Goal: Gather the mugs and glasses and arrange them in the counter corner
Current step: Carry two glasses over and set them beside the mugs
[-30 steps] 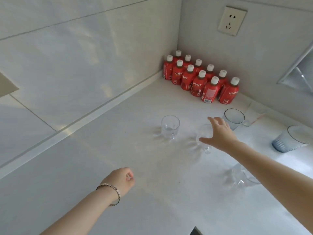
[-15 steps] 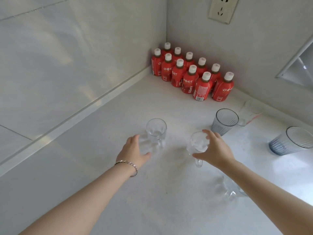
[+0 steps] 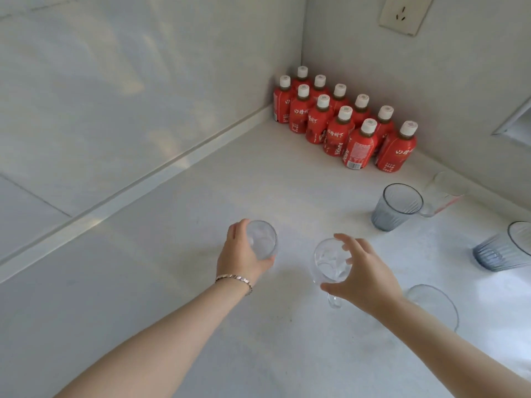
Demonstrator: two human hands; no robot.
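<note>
Mugs, clear glass, two of them mid-surface, one per hand. My left hand (image 3: 244,254) is wrapped round the side of the left mug (image 3: 263,239). My right hand (image 3: 363,278) grips the right mug (image 3: 330,261) from above and the side, fingers over the rim, thumb on the near wall; its handle points toward me. Both mugs look empty. Can't tell whether either base has left the surface.

Right side of the surface: ribbed grey tumbler (image 3: 396,206) upright, empty; clear glass with red marking (image 3: 444,193) just behind it by the wall. Second grey tumbler (image 3: 502,248) at the right edge, empty. Another clear glass (image 3: 434,304) just right of my right forearm.

Far corner of the surface (image 3: 172,225): red juice bottles (image 3: 342,122), white caps on, packed in two rows against the wall.
</note>
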